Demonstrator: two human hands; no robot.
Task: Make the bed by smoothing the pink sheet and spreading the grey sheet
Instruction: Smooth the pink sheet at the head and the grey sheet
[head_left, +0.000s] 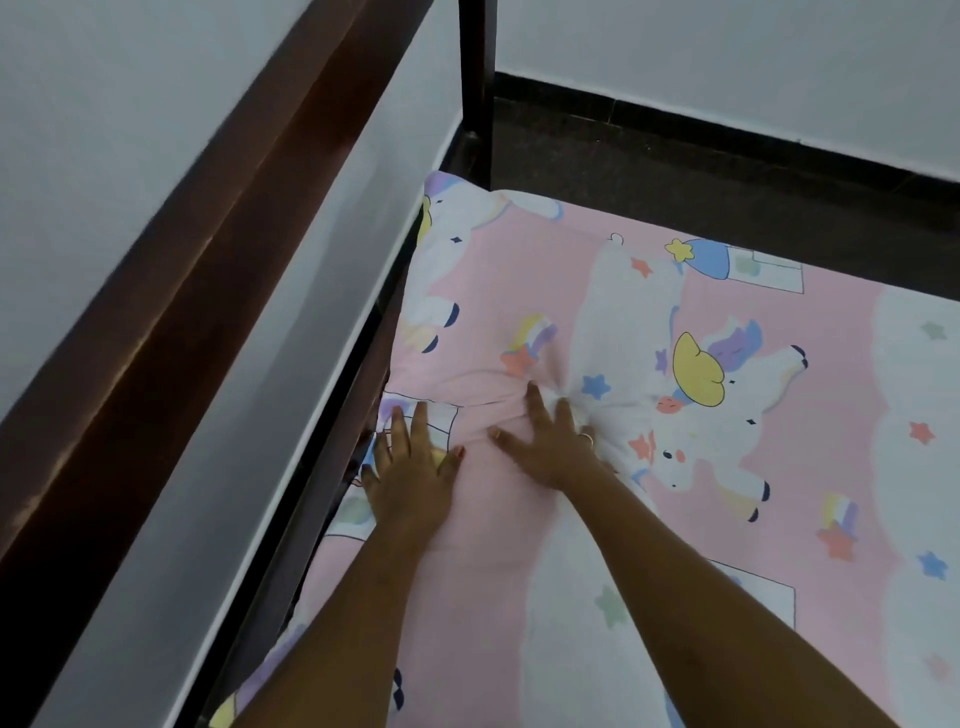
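1. Currently both hands lie flat on the pink sheet (841, 332), near the left edge of the bed, arms reaching in from the bottom of the view.
2. Left hand (410, 467): palm down, fingers straight and spread, pressing on the sheet just beside the mattress edge; it grips nothing.
3. Right hand (550, 447): palm down, fingers straight and splayed, pressing on the sheet; it grips nothing either. A ring (586, 438) sits on one finger.
4. The hands are near each other but apart, with a strip of pink fabric between them.
5. The sheet covers the mattress across the whole visible bed and is wrapped over the far left corner. It is pink with white cloud shapes, stars and a unicorn print (717, 410) just right of the right hand.
6. Fabric is bunched into small creases at the right hand's fingertips; a few folds run across between the two hands. Elsewhere the sheet looks fairly flat.
7. A dark bed-frame post (475, 88) stands upright at the far left corner.
8. A dark side rail (311, 519) runs along the left edge of the mattress.
9. A brown wooden beam (208, 249) crosses diagonally at left, blurred.
10. Beyond the bed are a dark floor (701, 176), black skirting (727, 132) and a pale wall (727, 52).
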